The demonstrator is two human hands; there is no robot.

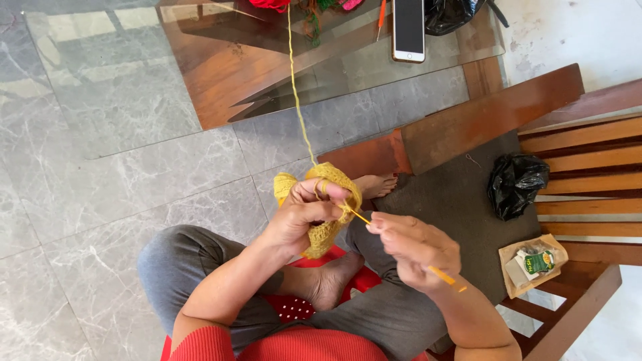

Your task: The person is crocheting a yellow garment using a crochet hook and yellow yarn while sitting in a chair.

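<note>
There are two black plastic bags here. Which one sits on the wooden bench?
The crumpled black bag at right, lying on the slatted bench. The other black bag sits on the glass table beside the phone.

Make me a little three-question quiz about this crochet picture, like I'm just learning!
1. True or false: the left hand holds the mustard-yellow crocheted yarn piece.
2. What does the right hand hold? A) thin orange crochet hook B) scissors C) spoon
3. Fill in: the yellow yarn strand runs up to the ____ coffee table.

Key: 1 true; 2 A; 3 glass-topped wooden.
</note>
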